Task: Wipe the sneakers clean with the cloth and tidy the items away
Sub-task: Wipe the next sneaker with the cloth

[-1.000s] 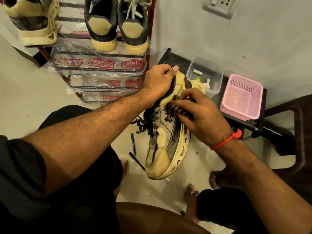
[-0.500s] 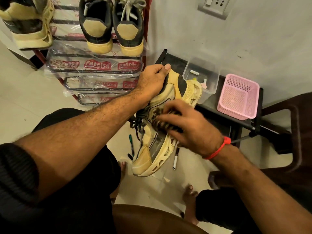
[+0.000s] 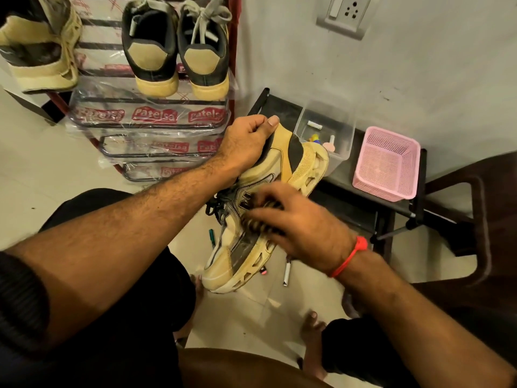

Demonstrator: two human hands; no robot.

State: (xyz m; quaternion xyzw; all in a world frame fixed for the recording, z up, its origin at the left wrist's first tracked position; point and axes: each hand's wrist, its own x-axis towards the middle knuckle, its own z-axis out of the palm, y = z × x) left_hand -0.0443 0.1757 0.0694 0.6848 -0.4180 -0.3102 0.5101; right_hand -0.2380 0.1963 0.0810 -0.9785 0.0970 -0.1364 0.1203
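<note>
Left hand gripping sneaker heel at 12 o'clock, mid-air over the floor; right hand fingers curled on striped cloth mid-shoe. Could slip from a one-handed hold onto pens below.

A wall socket sits high on the grey wall. A brown chair stands at the right, on the pale tiled floor.
</note>
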